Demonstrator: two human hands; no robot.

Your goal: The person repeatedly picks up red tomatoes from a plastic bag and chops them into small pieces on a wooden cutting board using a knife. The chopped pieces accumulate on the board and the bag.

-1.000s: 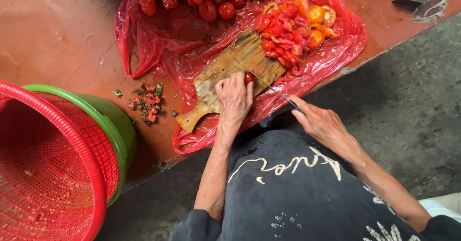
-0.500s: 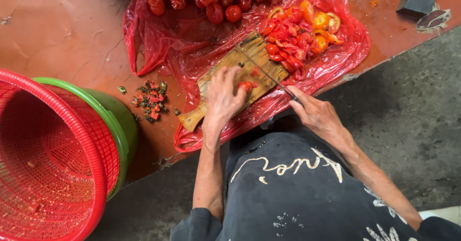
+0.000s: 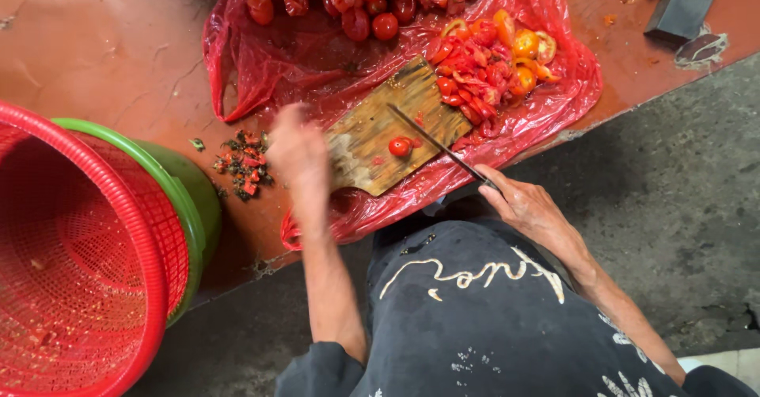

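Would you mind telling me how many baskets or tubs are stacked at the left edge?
2: a red mesh basket at the left edge, nested inside a green tub whose rim shows just right of it. Others beneath may be hidden.

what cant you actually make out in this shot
- Left hand, head view: motion blur smears it, so whether its fingers hold anything cannot be told.
- Knife handle: hidden inside the right hand.
- Whole tomatoes: the pile runs off the top edge.
- Red basket: cut off by the left and bottom edges; it hides most of the green tub.
- Scraps on the floor: too small to identify piece by piece.
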